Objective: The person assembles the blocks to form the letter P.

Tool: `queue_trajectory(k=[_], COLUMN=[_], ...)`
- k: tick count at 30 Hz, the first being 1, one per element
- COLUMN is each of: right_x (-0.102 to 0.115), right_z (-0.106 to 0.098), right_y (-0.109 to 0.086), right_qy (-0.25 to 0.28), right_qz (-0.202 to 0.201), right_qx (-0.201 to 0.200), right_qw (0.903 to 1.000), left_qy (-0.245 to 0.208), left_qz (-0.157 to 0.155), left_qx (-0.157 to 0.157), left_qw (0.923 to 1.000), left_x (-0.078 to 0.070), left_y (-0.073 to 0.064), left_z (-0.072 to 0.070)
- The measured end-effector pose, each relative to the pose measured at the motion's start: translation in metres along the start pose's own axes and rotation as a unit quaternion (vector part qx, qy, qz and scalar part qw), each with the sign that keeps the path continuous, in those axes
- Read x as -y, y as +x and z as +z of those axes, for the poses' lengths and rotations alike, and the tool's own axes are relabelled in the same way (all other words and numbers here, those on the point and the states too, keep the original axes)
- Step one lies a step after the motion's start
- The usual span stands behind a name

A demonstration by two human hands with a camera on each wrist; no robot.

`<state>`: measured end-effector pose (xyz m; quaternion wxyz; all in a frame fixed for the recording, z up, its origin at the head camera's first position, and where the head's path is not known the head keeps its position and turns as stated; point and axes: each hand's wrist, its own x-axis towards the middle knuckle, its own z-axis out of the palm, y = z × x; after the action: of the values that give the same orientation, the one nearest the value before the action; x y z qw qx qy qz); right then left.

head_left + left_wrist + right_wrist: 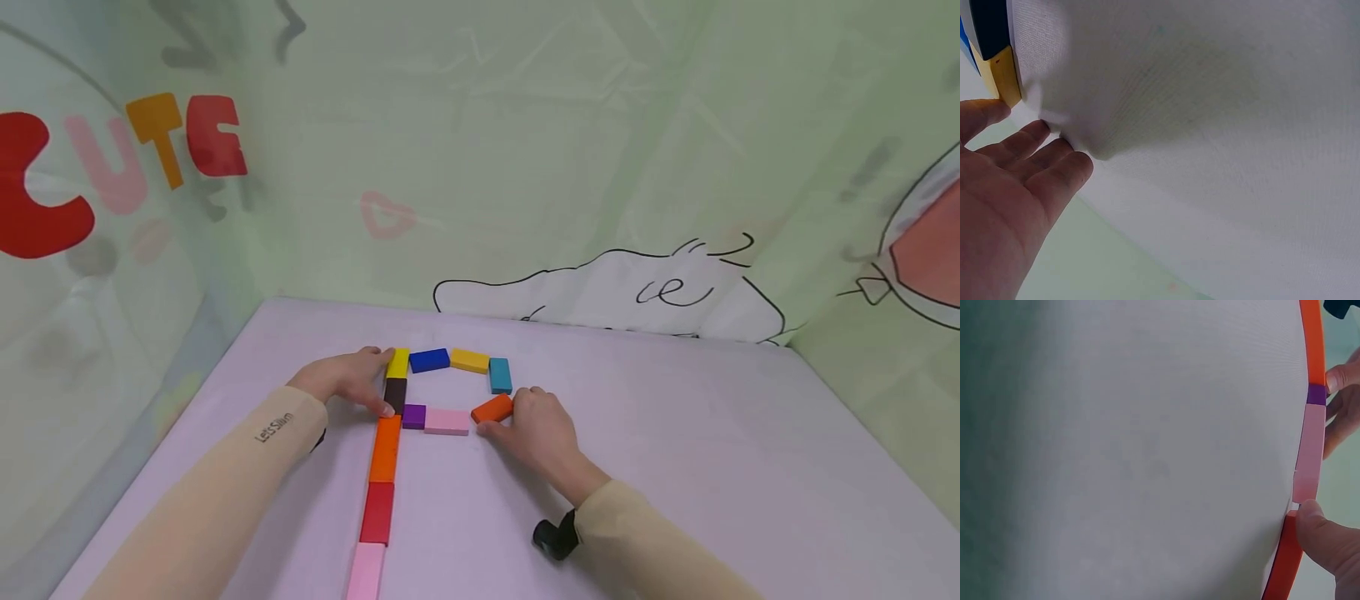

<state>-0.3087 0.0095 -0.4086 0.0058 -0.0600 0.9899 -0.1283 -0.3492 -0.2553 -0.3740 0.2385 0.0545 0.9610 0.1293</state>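
My left hand (348,379) lies at the left of a column of blocks, a fingertip at the yellow block (398,362) and the thumb by the lower end of the black block (395,397). In the left wrist view its fingers (1060,175) extend loosely, one touching the yellow block. With thumb and fingers, my right hand (543,429) holds an orange-red block (492,409), tilted beside the long pink block (447,422). In the right wrist view the right thumb (1319,534) presses along that orange-red block (1284,556), close to the pink block's end.
A blue block (430,360), an amber block (470,360) and a teal block (500,376) curve along the top. A purple block (414,417) joins the column, which continues down through orange (386,450), red (377,512) and pink blocks (366,571). A printed curtain (525,167) stands behind the table.
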Motion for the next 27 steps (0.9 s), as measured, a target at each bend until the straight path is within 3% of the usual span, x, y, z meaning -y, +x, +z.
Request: queue_trajectory(k=[12, 27], right_x=[0.0024, 0.0026], right_z=[0.0007, 0.0019], right_y=[-0.0001, 0.0], right_qy=[-0.024, -0.019], right_qz=[-0.002, -0.003], right_qx=[-0.002, -0.001], right_qw=[0.9997, 0.9998], left_qy=[-0.002, -0.002], left_qz=[-0.003, -0.002], left_qx=[-0.002, 0.0], left_qw=[1.0, 1.0], left_x=[-0.0006, 0.0007], left_y=[0.0003, 0.002], left_z=[0.0005, 0.0015])
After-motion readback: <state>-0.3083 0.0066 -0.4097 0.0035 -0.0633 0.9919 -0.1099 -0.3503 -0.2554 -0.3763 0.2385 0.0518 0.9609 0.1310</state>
